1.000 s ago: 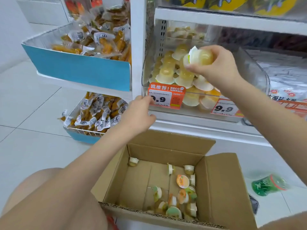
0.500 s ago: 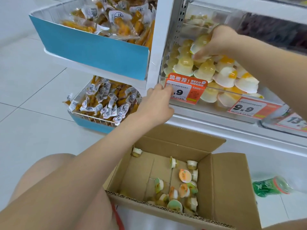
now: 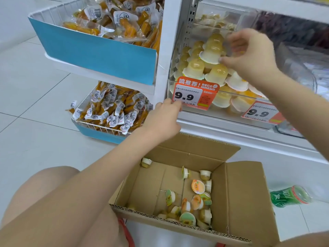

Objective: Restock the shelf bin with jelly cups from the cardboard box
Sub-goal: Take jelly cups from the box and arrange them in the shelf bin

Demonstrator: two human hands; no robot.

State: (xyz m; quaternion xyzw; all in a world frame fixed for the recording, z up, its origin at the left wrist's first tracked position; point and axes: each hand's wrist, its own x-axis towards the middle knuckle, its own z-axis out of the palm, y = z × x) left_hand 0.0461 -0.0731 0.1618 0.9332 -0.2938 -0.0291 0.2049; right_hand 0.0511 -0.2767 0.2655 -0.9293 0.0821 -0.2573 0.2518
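The clear shelf bin (image 3: 236, 94) holds a heap of yellow and white jelly cups (image 3: 195, 68), most of them upside down. My right hand (image 3: 249, 54) hovers over the heap with its fingers apart; the thumb tip touches the rim of the top cup (image 3: 211, 54), which rests on the pile. My left hand (image 3: 163, 118) is curled against the bin's lower front corner, just under the orange 9.9 price tag (image 3: 195, 94). Below, the open cardboard box (image 3: 245, 193) stands on the floor with several loose jelly cups (image 3: 197, 186) in its right half.
Two blue-fronted wire baskets of orange snack packets, an upper one (image 3: 99, 50) and a lower one (image 3: 110, 111), stand to the left. Another clear bin (image 3: 302, 68) sits to the right. A green bottle (image 3: 290, 195) lies on the tiled floor beside the box. My knee (image 3: 44, 193) is at the lower left.
My right hand carried a jelly cup into the bin, set it on top of the pile and spread its fingers. My left hand stayed at the bin's front.
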